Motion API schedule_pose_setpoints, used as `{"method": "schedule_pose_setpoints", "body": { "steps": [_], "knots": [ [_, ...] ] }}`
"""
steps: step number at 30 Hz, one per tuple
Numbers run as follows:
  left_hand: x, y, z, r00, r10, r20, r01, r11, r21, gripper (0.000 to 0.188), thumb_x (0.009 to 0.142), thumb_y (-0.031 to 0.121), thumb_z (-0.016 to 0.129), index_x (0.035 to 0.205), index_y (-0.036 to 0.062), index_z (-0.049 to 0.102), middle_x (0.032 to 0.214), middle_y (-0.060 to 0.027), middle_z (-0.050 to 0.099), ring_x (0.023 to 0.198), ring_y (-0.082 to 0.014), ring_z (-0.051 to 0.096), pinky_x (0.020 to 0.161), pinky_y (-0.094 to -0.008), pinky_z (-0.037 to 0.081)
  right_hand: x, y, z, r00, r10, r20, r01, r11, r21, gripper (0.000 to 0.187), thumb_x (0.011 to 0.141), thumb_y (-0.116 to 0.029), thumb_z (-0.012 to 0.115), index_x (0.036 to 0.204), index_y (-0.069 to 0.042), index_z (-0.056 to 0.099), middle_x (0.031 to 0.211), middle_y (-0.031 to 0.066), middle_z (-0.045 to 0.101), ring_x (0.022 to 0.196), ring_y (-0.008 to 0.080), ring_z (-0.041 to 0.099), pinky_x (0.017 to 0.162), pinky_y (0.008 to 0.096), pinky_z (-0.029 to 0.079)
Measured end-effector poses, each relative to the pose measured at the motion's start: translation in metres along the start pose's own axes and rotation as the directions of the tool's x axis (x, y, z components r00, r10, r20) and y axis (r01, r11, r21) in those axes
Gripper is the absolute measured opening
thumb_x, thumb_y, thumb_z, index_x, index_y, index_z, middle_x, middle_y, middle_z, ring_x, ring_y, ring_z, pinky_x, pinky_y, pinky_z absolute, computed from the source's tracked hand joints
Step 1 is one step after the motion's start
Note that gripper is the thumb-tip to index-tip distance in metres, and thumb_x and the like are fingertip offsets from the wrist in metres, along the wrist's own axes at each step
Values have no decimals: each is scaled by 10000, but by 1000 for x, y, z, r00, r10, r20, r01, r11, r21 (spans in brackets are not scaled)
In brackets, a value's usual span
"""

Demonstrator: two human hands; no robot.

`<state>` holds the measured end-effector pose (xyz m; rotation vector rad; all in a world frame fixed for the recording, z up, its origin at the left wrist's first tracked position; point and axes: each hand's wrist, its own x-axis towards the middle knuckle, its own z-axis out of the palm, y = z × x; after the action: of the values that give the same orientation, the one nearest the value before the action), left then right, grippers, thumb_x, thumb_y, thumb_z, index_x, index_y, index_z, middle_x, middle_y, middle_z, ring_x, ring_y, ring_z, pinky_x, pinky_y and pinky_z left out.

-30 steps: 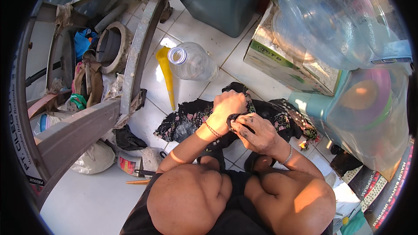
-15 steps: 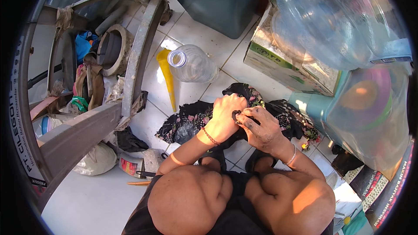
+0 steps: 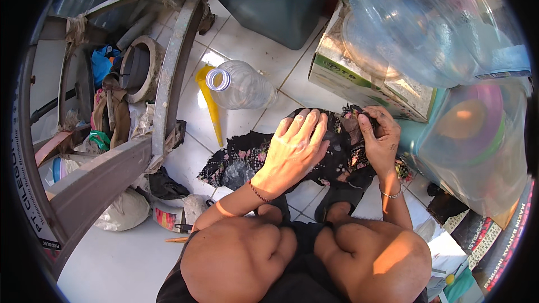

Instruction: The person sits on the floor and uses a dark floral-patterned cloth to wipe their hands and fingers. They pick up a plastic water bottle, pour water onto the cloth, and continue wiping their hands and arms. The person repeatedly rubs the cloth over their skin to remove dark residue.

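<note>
A black floral cloth (image 3: 247, 151) lies crumpled on the tiles in front of my feet. My left hand (image 3: 297, 148) rests over its middle, back up, with the fingers stretched out and nothing visibly in them. Farther right, my right hand (image 3: 384, 134) pinches a raised, bunched part of the same cloth between thumb and fingers. On the cloth's left part sits a small piece of clear crumpled plastic (image 3: 237, 175). Beyond my left hand stands an open clear plastic bottle (image 3: 242, 85), without a cap. A yellow tapered funnel-like piece (image 3: 211, 106) lies beside it.
A dark bin (image 3: 264, 8) with a white liner stands at the far side. At right are a cardboard box (image 3: 365, 81), large clear plastic containers (image 3: 426, 22) and a teal tub (image 3: 412, 137). A metal frame (image 3: 175, 73) rises at left, with clutter behind it.
My hands, together at the middle before, have parted. The left now lies flat over the cloth, and the right has moved right and taken hold of the cloth. The view has shifted slightly.
</note>
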<state>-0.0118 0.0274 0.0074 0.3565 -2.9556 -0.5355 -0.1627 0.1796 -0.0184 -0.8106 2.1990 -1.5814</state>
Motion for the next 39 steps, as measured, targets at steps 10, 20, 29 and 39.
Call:
{"method": "schedule_pose_setpoints", "body": {
  "steps": [10,20,29,39],
  "knots": [
    [-8,2,14,981,133,-140,-114,984,140,539,857,141,657,1392,136,600,1603,-248,358,1475,-350,396,1157,-512,369,-7,-43,5,962,-261,-84,235,943,-236,267,831,-37,801,1088,-8,738,1030,143,719,884,271,729,763,329,581],
    [-11,8,17,967,236,-100,-231,971,62,440,861,139,588,1216,-114,641,1511,-272,466,1482,-379,376,1241,-475,297,-7,-51,30,906,-424,14,400,844,-358,272,803,-21,793,1070,-9,743,991,136,680,855,314,693,733,379,582],
    [-10,5,17,953,271,-137,-274,962,-4,591,782,115,666,1271,-192,539,1444,-354,468,1417,-443,441,1195,-514,373,-4,-51,27,899,-439,7,407,828,-387,296,787,-30,802,1079,-16,752,1003,139,684,874,326,694,759,399,584],
    [-12,3,14,943,271,-192,-300,944,-139,443,725,50,676,1130,-124,636,1469,-243,507,1437,-380,445,1173,-490,404,-10,-58,22,989,138,56,-148,868,474,181,917,-19,743,1085,42,712,1072,100,704,950,121,672,779,224,543]
  ]
}}
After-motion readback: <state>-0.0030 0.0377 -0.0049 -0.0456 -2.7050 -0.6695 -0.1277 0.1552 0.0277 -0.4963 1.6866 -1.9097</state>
